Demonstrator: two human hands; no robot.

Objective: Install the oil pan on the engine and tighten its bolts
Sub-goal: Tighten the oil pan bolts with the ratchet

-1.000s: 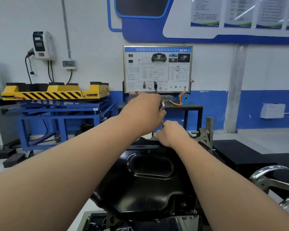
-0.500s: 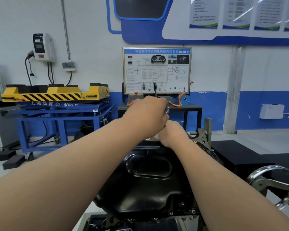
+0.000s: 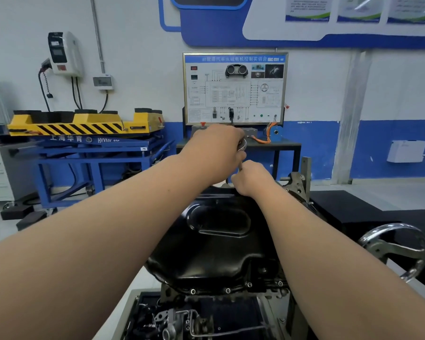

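Note:
The black oil pan [image 3: 216, 249] lies on the engine on its stand, with several bolts [image 3: 227, 290] along its near rim. At the pan's far edge my left hand [image 3: 219, 153] grips the top of a metal ratchet tool [image 3: 241, 146], of which only a shiny head shows. Just below it my right hand [image 3: 252, 179] holds the tool's thin shaft [image 3: 240, 166] above the far rim. The bolt under the tool is hidden by my hands.
A metal handwheel [image 3: 395, 249] of the engine stand sticks out at the right. A stand bracket [image 3: 301, 177] rises behind my right hand. A yellow lift table [image 3: 84, 126] stands at the left, a training board [image 3: 234, 89] behind. Loose parts lie in the tray [image 3: 182, 320] below.
My left hand has shifted slightly on the tool's top while my right hand stays on the shaft. The view has drifted a little.

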